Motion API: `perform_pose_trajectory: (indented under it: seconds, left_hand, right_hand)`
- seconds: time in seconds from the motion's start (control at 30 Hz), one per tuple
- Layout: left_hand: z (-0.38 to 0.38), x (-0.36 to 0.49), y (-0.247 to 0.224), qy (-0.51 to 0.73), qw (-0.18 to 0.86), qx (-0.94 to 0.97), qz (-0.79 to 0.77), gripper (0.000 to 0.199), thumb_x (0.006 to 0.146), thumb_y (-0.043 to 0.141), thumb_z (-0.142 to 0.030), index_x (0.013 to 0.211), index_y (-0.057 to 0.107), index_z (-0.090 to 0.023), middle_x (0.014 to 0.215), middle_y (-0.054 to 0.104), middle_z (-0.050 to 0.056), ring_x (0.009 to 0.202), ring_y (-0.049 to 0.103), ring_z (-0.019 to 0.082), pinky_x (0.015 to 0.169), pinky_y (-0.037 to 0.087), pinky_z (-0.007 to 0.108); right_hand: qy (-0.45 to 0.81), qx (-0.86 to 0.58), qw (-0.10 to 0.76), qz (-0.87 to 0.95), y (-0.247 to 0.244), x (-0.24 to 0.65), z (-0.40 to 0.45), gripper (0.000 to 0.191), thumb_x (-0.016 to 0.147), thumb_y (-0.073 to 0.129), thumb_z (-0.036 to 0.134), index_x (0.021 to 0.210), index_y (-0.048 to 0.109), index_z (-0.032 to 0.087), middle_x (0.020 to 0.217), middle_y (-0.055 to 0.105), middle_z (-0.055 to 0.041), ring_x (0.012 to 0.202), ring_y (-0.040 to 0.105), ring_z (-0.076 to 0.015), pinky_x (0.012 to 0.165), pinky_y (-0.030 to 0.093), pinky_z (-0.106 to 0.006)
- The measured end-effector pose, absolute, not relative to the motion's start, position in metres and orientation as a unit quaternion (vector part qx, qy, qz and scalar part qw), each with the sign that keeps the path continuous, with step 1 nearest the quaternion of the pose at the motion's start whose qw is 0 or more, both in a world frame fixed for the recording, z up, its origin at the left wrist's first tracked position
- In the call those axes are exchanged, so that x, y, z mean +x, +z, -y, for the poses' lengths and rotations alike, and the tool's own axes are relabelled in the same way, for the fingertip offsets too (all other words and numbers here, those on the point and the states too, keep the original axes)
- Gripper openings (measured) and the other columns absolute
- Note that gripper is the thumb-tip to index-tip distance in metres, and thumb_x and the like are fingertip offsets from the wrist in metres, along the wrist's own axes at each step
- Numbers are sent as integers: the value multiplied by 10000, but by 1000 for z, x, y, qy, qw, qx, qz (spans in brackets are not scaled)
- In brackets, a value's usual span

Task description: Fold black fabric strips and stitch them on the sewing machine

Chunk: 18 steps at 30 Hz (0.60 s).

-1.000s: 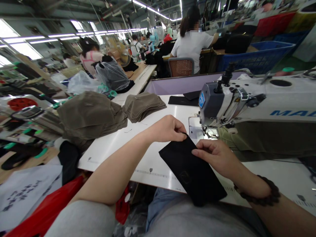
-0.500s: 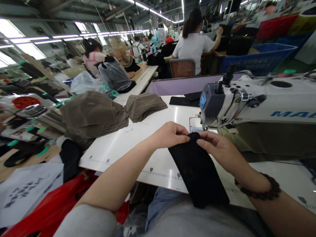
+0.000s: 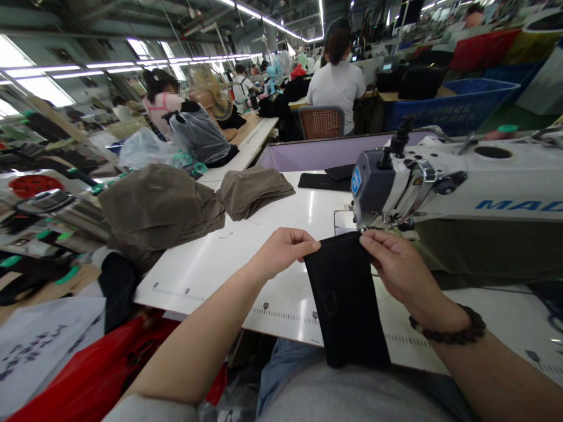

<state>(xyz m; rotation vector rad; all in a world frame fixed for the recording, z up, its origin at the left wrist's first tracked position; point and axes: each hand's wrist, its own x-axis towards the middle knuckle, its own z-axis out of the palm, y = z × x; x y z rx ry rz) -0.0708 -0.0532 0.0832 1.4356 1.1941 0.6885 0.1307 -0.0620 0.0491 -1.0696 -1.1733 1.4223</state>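
A black fabric piece (image 3: 349,299) with a small stitched square hangs over the table's front edge toward my lap. Its upper left corner is pinched in my left hand (image 3: 288,249), and its upper right corner in my right hand (image 3: 393,264), which wears a dark bead bracelet. The top edge is stretched between both hands, close before the needle area of a white and grey sewing machine (image 3: 382,187). Some more black fabric pieces (image 3: 323,181) lie flat behind, left of the machine head.
Two stacks of brown-grey fabric pieces, a large stack (image 3: 158,205) and a smaller stack (image 3: 253,190), rest on the white table (image 3: 211,258). A red bag (image 3: 109,363) hangs at the lower left. Co-workers sit beyond, near a blue crate (image 3: 453,108).
My hands have moved apart, the left one leftward, and the fabric's bunched top edge is now spread straight between them. The co-worker ahead has lowered a raised arm.
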Motion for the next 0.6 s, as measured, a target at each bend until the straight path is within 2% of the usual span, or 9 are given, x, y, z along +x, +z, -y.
perform_pose_trajectory:
  seconds: [0.2, 0.47, 0.6]
  left_hand:
    - [55, -77, 75, 296, 569, 588, -493, 319, 647, 676, -421, 702, 595, -117, 574, 538, -19, 485, 480, 71, 499, 393, 207]
    - [56, -76, 73, 297, 595, 570, -483, 319, 645, 686, -408, 704, 582, -112, 593, 550, -17, 481, 513, 71, 491, 425, 202]
    - [57, -75, 72, 297, 593, 570, -485, 322, 640, 686, -409, 693, 575, -112, 593, 556, -12, 476, 513, 75, 473, 419, 202]
  right_hand:
    - [603, -450, 475, 457, 50, 130, 61, 197, 681, 624, 403, 628, 541, 233, 572, 485, 27, 525, 436, -116, 514, 393, -259]
    - [620, -435, 484, 438, 50, 133, 64, 187, 665, 658, 401, 641, 574, 236, 621, 534, 16, 632, 507, -138, 599, 429, -269]
    - [618, -430, 500, 427, 50, 134, 65, 234, 693, 623, 467, 683, 607, 234, 683, 581, -1, 665, 519, -142, 631, 434, -280]
